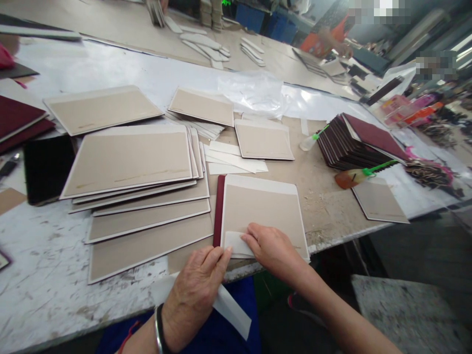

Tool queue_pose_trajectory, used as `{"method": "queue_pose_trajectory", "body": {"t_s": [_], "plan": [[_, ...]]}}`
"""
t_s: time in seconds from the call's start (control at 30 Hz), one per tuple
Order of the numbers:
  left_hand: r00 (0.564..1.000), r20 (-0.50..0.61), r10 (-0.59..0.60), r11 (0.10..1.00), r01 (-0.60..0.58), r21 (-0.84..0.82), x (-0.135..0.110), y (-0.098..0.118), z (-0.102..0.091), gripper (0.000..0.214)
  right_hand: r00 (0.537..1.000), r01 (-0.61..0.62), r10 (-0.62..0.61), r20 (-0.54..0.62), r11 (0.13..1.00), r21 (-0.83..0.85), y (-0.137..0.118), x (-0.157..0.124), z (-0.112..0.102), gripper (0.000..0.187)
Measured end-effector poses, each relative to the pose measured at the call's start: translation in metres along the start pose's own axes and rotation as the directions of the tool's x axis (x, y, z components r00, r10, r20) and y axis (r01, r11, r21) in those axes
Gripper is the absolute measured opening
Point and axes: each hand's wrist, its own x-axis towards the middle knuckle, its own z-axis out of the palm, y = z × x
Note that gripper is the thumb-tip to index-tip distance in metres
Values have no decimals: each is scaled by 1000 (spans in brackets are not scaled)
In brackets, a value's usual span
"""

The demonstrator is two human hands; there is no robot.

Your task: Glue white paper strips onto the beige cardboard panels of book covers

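Note:
In front of me lies a beige panel (263,206) with pale borders and a maroon strip (219,211) along its left side. A white paper strip (236,242) rests across its near left corner. My right hand (271,248) is closed, thumb and fingers pinching the right end of that strip. My left hand (199,280) is closed at the panel's near left corner, its fingertips at the strip's left end. Another white strip (233,312) sticks out below the left palm, over the table edge; how it is held is hidden.
Stacked beige panels (136,157) fill the left side, beside a black phone (47,169). Loose white strips (232,160) lie behind the panel. At right are a pile of maroon covers (359,142), a glue bottle (348,178) and a smaller bottle (309,142). A co-worker (328,37) is across the table.

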Motion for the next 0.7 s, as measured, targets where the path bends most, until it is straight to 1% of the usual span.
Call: {"method": "queue_pose_trajectory", "body": {"t_s": [0.17, 0.27, 0.37, 0.47, 0.57, 0.7], "plan": [[997, -35, -72, 986, 66, -155, -5, -5, 3, 42, 1000, -13, 13, 13, 1000, 4, -1, 0, -2, 25], [996, -60, -71, 974, 57, -221, -7, -8, 4, 41, 1000, -8, 8, 12, 1000, 8, -2, 0, -3, 25], [995, -77, -66, 970, 46, -239, -8, -9, 4, 42, 1000, -11, 11, 17, 1000, 9, -3, -1, -2, 25], [997, -62, -55, 974, 39, -224, -6, -7, 3, 42, 1000, -13, 13, 18, 1000, 6, -3, -2, -2, 25], [998, -53, -35, 987, 26, -161, -5, -6, 3, 42, 1000, -12, 12, 15, 1000, 5, -2, -2, -3, 25], [999, -34, 23, 997, -26, -68, -4, -6, 4, 41, 1000, -12, 12, 4, 1000, 8, -4, -3, -4, 25]]}}
